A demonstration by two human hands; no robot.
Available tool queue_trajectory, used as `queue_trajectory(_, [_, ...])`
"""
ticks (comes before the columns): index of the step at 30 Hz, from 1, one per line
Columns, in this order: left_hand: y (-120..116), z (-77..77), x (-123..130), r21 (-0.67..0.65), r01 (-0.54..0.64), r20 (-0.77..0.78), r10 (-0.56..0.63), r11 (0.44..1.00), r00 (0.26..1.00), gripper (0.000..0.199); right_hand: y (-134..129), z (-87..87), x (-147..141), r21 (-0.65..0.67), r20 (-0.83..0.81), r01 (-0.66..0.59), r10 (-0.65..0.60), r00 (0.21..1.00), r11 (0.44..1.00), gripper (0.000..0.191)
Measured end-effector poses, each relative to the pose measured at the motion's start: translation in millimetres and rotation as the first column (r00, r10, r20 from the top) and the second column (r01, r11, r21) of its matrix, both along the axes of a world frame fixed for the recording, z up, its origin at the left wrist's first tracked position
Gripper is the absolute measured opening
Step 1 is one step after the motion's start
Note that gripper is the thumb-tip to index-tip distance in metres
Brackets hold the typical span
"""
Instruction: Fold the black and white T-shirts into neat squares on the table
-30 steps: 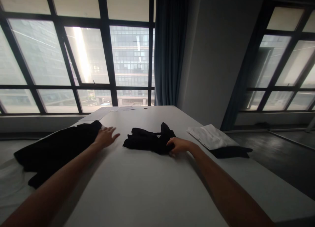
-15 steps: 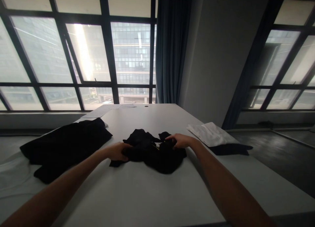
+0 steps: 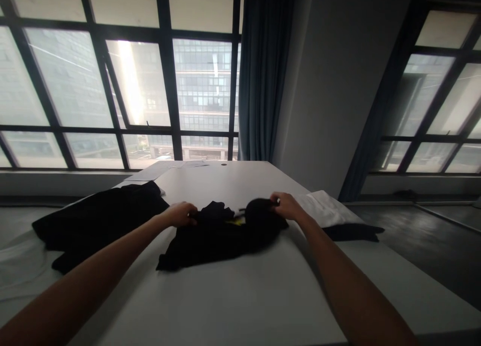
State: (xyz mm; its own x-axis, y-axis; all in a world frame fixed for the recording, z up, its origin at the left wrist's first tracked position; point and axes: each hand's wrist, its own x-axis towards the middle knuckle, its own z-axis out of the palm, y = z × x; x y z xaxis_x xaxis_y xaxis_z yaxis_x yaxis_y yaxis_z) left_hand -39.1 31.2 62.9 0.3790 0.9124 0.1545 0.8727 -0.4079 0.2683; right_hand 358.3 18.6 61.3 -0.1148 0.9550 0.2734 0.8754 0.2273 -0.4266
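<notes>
A crumpled black garment (image 3: 221, 243) with a small patch of yellow near its middle lies across the white table (image 3: 210, 306), partly lifted. What kind of garment it is I cannot make out. My left hand (image 3: 182, 214) pinches its upper left edge. At the upper right, my right hand (image 3: 286, 206) grips a raised part of the same cloth, thumb and fingers closed on it. The garment's lower left corner spreads flat on the tabletop.
Left of my forearm lies a larger black cloth (image 3: 101, 221), with white fabric (image 3: 22, 263) beside it. Folded white cloth (image 3: 319, 208) rests at the right on a dark piece (image 3: 353, 232). Papers (image 3: 150, 173) lie at the far left end, before the windows.
Both hands have risen slightly and moved apart, the right one further right. Between them the black garment is stretched wider, and its lower left part now spreads toward me.
</notes>
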Motion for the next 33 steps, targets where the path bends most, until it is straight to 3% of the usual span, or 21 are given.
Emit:
queue_trajectory(2, [8, 17.8, -16, 0.158, -0.107, -0.030, 0.113, 0.982, 0.993, 0.026, 4, -1.5, -5, 0.335, -0.074, 0.138, -0.120, 0.990, 0.932, 0.018])
queue_trajectory(3, [10, 27.4, -25, 0.267, -0.169, -0.026, 0.182, 0.949, 0.983, 0.024, 6, -2.6, -7, 0.406, -0.108, 0.163, -0.130, 0.986, 0.899, 0.019])
queue_trajectory(5, [9, 44.1, -40, 0.433, -0.210, 0.010, 0.228, 0.877, 0.974, 0.023, 8, -5.2, -7, 0.399, -0.108, 0.152, -0.119, 0.987, 0.904, 0.016])
queue_trajectory(7, [-1, 54.8, -49, 0.424, -0.091, 0.030, 0.086, 0.901, 0.996, 0.022, 8, -7.8, -2, 0.307, -0.020, 0.134, -0.135, 0.991, 0.942, 0.013])
queue_trajectory(10, [-28, 59.2, -51, 0.142, 0.205, 0.052, -0.214, 0.968, 0.975, 0.024, 6, -10.3, 10, 0.182, 0.157, 0.137, -0.166, 0.973, 0.974, 0.010])
queue_trajectory(12, [-47, 57.7, -47, -0.134, 0.291, 0.077, -0.283, 0.947, 0.956, 0.027, 5, -11.6, 15, 0.169, 0.195, 0.108, -0.141, 0.971, 0.980, 0.009])
queue_trajectory(13, [-55, 56.2, -44, -0.293, 0.306, 0.085, -0.294, 0.906, 0.952, 0.029, 6, -12.7, 16, 0.179, 0.189, 0.070, -0.104, 0.976, 0.981, 0.005])
queue_trajectory(14, [-61, 54.5, -41, -0.457, 0.319, 0.103, -0.307, 0.830, 0.946, 0.033, 7, -14.4, 16, 0.185, 0.179, 0.018, -0.051, 0.983, 0.983, 0.007])
queue_trajectory(16, [-66, 49.5, -32, -0.709, 0.368, 0.194, -0.335, 0.601, 0.922, 0.043, 10, -20.0, 12, 0.174, 0.171, -0.100, 0.069, 0.983, 0.980, 0.032])
queue_trajectory(17, [-66, 45.9, -26, -0.753, 0.406, 0.259, -0.334, 0.517, 0.906, 0.048, 12, -23.9, 7, 0.159, 0.178, -0.144, 0.115, 0.977, 0.977, 0.045])
queue_trajectory(18, [-63, 41.5, -19, -0.744, 0.443, 0.318, -0.319, 0.499, 0.893, 0.053, 14, -28.1, 3, 0.142, 0.193, -0.171, 0.143, 0.971, 0.975, 0.053])
queue_trajectory(19, [-58, 36.1, -11, -0.694, 0.461, 0.353, -0.296, 0.554, 0.888, 0.057, 16, -32.4, -3, 0.129, 0.215, -0.188, 0.158, 0.964, 0.974, 0.056])
queue_trajectory(20, [-53, 29.7, -3, -0.607, 0.446, 0.358, -0.275, 0.658, 0.892, 0.060, 17, -36.3, -8, 0.124, 0.239, -0.198, 0.164, 0.957, 0.972, 0.054])
queue_trajectory(22, [-38, 14.4, 14, -0.374, 0.341, 0.289, -0.241, 0.863, 0.927, 0.062, 20, -41.8, -16, 0.143, 0.274, -0.211, 0.167, 0.947, 0.967, 0.037])
queue_trajectory(23, [-30, 5.8, 21, -0.275, 0.287, 0.230, -0.228, 0.918, 0.946, 0.064, 20, -42.9, -18, 0.163, 0.276, -0.218, 0.167, 0.946, 0.962, 0.027])
queue_trajectory(25, [-14, -12.2, 30, -0.169, 0.236, 0.092, -0.223, 0.957, 0.970, 0.068, 20, -41.8, -17, 0.212, 0.246, -0.224, 0.170, 0.954, 0.951, 0.013])
queue_trajectory(29, [17, -44.5, 19, -0.196, 0.166, -0.171, -0.200, 0.966, 0.965, 0.072, 16, -29.6, -3, 0.297, 0.138, -0.192, 0.157, 0.978, 0.935, 0.012])
queue_trajectory(32, [32, -57.9, -6, -0.167, -0.040, -0.279, -0.008, 0.985, 0.960, 0.071, 6, -15.6, 9, 0.336, 0.069, -0.112, 0.095, 0.993, 0.935, 0.013])
queue_trajectory(33, [33, -59.4, -13, -0.153, -0.108, -0.295, 0.059, 0.982, 0.954, 0.071, 1, -10.5, 11, 0.295, 0.058, -0.085, 0.071, 0.996, 0.952, 0.012])
